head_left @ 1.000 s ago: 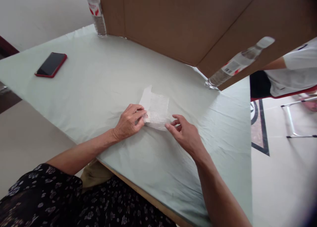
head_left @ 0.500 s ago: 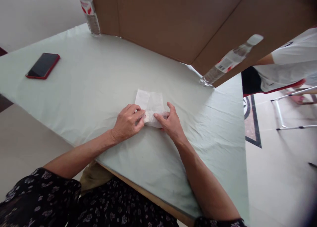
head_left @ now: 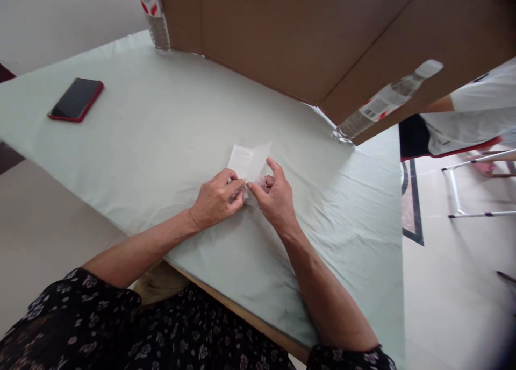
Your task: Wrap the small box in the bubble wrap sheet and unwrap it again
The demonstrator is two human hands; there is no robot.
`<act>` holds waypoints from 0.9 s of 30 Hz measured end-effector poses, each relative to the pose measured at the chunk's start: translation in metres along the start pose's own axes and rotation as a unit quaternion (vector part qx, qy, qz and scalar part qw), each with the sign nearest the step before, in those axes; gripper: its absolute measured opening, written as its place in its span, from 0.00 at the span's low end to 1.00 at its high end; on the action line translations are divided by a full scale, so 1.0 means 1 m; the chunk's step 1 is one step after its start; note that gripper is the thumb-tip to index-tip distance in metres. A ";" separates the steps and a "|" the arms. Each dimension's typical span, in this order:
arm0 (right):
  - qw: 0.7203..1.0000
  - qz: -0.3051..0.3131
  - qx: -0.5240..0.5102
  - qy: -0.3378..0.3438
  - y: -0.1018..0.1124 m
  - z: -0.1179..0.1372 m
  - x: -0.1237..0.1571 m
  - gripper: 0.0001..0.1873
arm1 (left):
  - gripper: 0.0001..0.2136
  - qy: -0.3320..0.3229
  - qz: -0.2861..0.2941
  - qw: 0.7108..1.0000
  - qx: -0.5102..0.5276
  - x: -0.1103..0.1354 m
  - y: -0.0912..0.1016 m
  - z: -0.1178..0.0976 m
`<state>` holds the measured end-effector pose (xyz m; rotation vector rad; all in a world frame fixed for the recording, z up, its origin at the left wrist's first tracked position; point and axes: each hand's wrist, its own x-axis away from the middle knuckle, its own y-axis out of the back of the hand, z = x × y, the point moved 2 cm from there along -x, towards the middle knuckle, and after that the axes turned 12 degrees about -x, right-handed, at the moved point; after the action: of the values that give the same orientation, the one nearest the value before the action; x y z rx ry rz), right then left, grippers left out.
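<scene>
Both hands meet mid-way across the cloth-covered surface (head_left: 161, 133). The left hand (head_left: 215, 200) and right hand (head_left: 276, 198) each close a fingertip grip on the near edge of a thin white paper sheet (head_left: 250, 160), hiding that edge. Only the sheet's far half shows. A bottle (head_left: 155, 15) is cut off at the top.

One head-worn view, looking forward and down, close over the table (head_left: 161, 117), tilted, paper (head_left: 250, 157) near the middle, cardboard wall (head_left: 282, 36) across the top.
</scene>
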<state>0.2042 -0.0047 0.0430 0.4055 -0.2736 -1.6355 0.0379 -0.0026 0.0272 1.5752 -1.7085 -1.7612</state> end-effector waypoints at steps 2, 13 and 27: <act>1.000 0.005 -0.030 -0.006 -0.004 0.001 -0.002 0.38 | 0.07 0.005 0.012 1.000 0.018 0.000 -0.001 0.001; 0.993 0.109 -0.028 0.022 -0.006 0.013 0.015 0.29 | 0.24 0.111 0.033 0.974 0.194 0.001 -0.003 0.008; 0.955 0.181 0.211 0.106 -0.008 0.029 0.021 0.37 | 0.06 0.123 0.007 0.972 0.201 -0.001 -0.002 0.004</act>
<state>0.1832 -0.0267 0.0635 0.8016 -0.5077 -1.1565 0.0359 0.0011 0.0253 1.8383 -2.0279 -1.1962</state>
